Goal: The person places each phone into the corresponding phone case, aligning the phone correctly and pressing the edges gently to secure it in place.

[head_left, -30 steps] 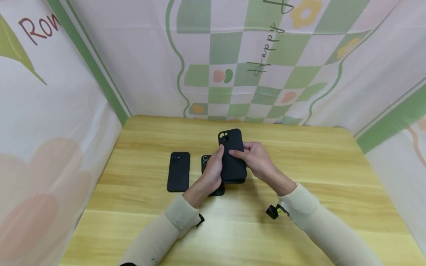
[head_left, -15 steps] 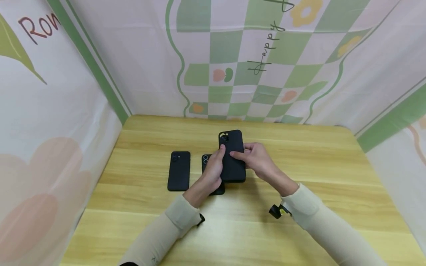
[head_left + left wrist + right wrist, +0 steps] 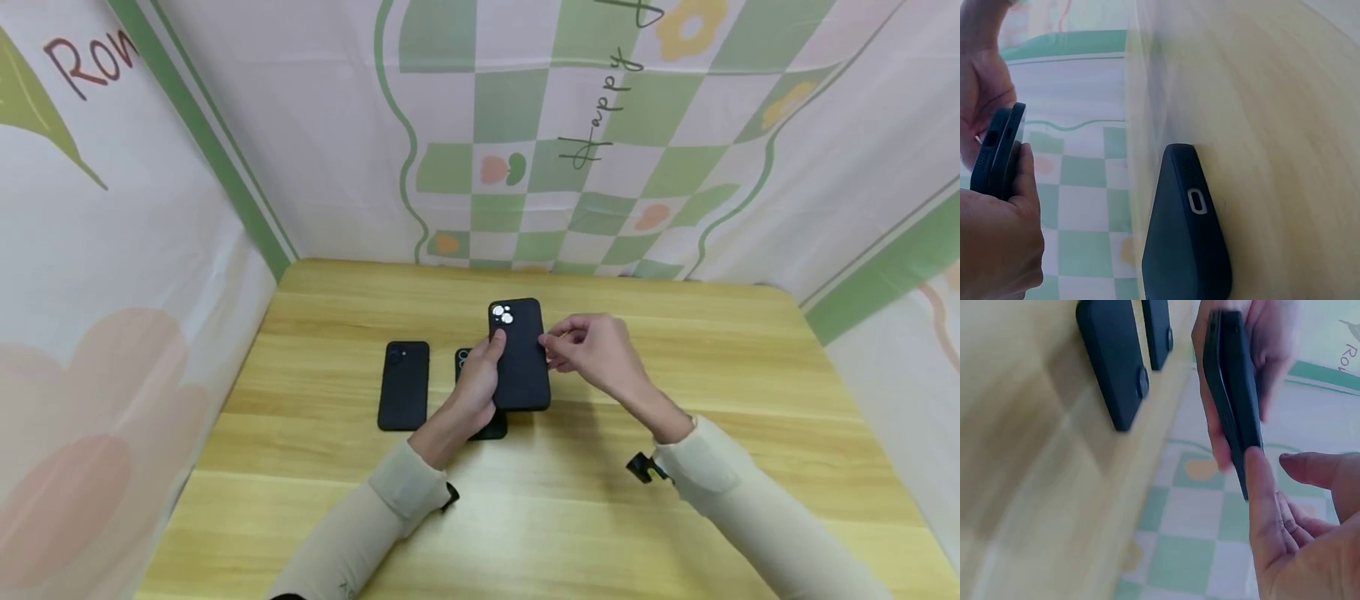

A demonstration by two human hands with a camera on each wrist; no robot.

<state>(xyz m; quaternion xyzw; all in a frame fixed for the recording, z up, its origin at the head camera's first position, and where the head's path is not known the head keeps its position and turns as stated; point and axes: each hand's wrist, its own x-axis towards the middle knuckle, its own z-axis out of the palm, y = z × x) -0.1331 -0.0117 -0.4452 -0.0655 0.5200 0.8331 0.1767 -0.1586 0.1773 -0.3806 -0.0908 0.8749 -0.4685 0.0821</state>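
Note:
My left hand grips a black phone case above the table, thumb along its left edge. A thin dark slab, seemingly a phone, lies against the underside of the case in the left wrist view, with a narrow gap between the two. Bright round shapes show in the camera cutout. At the right edge is my right hand. Its index finger touches that edge in the right wrist view, while the thumb stands apart from it.
A black phone lies flat at the left on the wooden table. Another dark phone rests partly hidden under my left hand. Patterned cloth hangs behind the table and at both sides.
My right hand has drawn right, its thumb leaving the face of the case for the edge. The case has tipped slightly, and the camera cutout now shows bright shapes.

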